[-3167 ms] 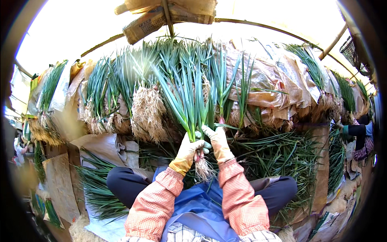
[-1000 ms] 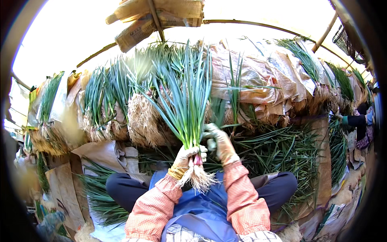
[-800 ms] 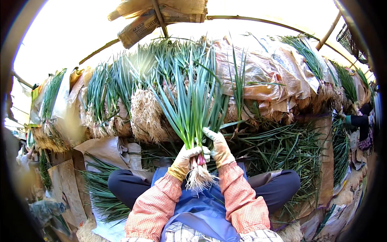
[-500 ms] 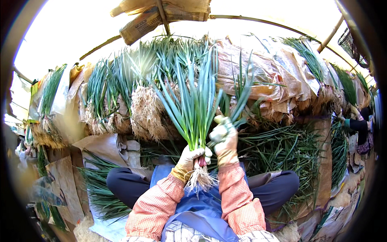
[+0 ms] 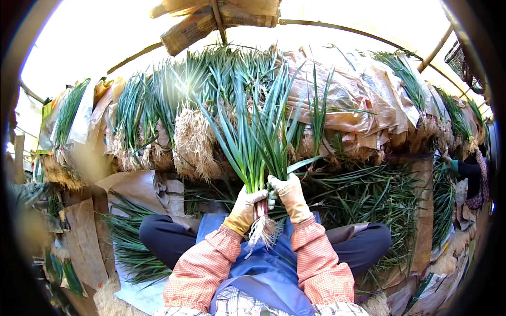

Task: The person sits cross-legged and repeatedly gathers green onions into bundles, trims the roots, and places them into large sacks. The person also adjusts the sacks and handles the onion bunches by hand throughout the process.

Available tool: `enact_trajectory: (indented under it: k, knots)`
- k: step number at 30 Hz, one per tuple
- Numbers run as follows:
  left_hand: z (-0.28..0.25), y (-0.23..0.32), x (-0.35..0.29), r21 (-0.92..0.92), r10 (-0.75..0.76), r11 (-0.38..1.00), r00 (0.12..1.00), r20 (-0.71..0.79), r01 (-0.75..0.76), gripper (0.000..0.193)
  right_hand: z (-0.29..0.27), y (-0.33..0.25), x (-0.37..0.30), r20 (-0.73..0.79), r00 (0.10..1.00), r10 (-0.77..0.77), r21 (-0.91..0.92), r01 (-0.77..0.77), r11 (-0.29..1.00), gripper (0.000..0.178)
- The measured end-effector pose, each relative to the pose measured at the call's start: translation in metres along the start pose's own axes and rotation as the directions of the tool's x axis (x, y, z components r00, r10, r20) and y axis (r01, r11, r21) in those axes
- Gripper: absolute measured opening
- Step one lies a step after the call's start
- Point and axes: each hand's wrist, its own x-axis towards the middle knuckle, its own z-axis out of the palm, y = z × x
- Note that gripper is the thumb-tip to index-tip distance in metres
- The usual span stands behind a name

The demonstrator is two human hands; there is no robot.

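Note:
My left hand, in a pale glove, is closed round the lower stalks of a bunch of green garlic. Its long flat leaves fan upward, and whitish roots hang below my fist beside a reddish stalk base. My right hand, gloved too, presses close on the right, its fingers wrapped round the base of more green garlic. The leaves of both lots cross above my hands. Where the right-hand stalks end is hidden by the glove.
Rooted bundles line a raised bank ahead, partly under brown plastic sheeting. Loose green stalks lie at my right and left. My bent knees flank a blue apron. Another person's dark sleeve shows far right.
My right hand has come down and left with its stalks, from a blurred, tilted position to close against my left hand. Its leaves now stand more upright beside the left bunch.

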Motion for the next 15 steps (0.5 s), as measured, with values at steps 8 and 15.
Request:
enact_trajectory:
  k: [8, 15]
  knots:
    - [0.018, 0.000, 0.002, 0.067, 0.046, 0.997, 0.978, -0.203, -0.033, 0.020, -0.016, 0.005, -0.006, -0.155, 0.982, -0.106, 0.318, 0.151, 0.936, 0.007]
    - [0.035, 0.040, -0.026, -0.226, 0.068, 0.974, 0.976, 0.206, -0.020, 0.047, -0.115, 0.053, 0.097, -0.506, 0.860, 0.068, 0.091, -0.026, 0.996, 0.012]
